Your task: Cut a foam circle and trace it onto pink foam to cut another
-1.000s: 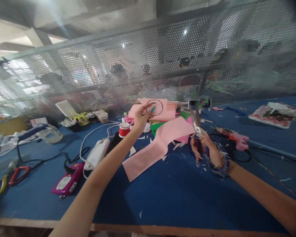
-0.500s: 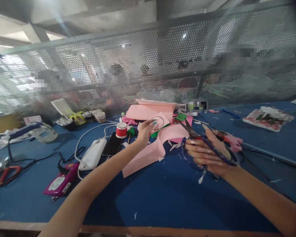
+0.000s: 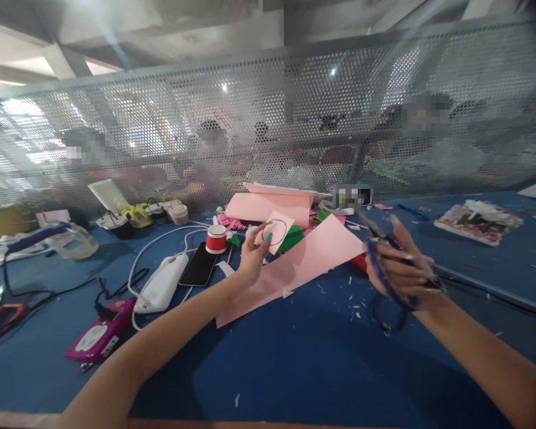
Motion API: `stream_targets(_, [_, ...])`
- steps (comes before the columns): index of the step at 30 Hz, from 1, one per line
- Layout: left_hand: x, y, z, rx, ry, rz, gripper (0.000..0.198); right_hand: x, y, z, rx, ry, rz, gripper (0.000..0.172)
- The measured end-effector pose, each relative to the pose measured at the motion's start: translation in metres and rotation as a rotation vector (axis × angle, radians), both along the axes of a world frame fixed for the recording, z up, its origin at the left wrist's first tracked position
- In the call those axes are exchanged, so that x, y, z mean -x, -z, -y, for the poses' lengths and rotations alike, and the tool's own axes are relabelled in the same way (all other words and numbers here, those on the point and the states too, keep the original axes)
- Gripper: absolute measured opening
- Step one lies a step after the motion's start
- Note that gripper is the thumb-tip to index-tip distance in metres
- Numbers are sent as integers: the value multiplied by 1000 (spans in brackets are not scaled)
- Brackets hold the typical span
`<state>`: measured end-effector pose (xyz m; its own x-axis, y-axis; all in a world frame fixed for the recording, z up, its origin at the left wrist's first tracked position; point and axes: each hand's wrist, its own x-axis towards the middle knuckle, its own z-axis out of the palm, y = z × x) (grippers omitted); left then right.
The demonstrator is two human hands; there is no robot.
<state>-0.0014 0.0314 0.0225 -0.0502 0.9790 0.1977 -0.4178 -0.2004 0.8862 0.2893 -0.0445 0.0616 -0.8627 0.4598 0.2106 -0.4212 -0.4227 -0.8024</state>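
Note:
My left hand (image 3: 254, 253) pinches a small pink paper square (image 3: 277, 232) with a circle drawn on it. At the right, my right hand (image 3: 397, 268) has its fingers through the handles of a pair of scissors (image 3: 377, 268), whose blades point up and away and are blurred. Between my hands a long pink paper strip (image 3: 301, 265) lies flat on the blue table. Behind the square are green paper pieces (image 3: 292, 238) and a folded pink sheet (image 3: 270, 207). A spool with a red band (image 3: 216, 239) stands left of my left hand.
Left of my forearm lie a phone (image 3: 199, 266), a white power bank (image 3: 161, 283) with cable and a purple box (image 3: 102, 333). A clear jar (image 3: 78, 243) and small tubs stand farther left. A perforated metal screen (image 3: 295, 131) closes the back; people sit beyond it.
My right hand with the scissors has moved right and turned. My left hand and the square have shifted slightly left and down. The long pink strip, curled before, now lies flatter.

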Motion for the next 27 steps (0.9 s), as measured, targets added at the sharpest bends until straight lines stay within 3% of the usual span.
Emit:
stream_targets(3, [1, 12, 8, 175, 67, 55, 36, 32, 2, 17, 138, 346, 114, 76])
stream_targets(5, [1, 14, 10, 224, 95, 68, 27, 54, 11, 23, 137, 389, 199, 82])
stream_targets(8, [0, 10, 11, 205, 107, 92, 25, 74, 29, 25, 134, 474, 352, 78])
stream_targets(11, [-1, 5, 15, 152, 82, 122, 32, 80, 45, 23, 84, 666, 556, 66])
stream_targets(17, [-6, 14, 24, -46, -122, -53, 41, 83, 49, 33, 20, 803, 652, 54])
stream_targets(20, [-8, 17, 29, -150, -132, -155, 36, 83, 42, 39, -36, 790, 664, 46])
stream_targets(23, [-8, 17, 33, -215, -22, -183, 28, 82, 39, 41, -55, 791, 689, 45])
stream_targets(27, [-7, 20, 37, -152, 311, -305, 37, 81, 44, 39, -70, 789, 693, 48])
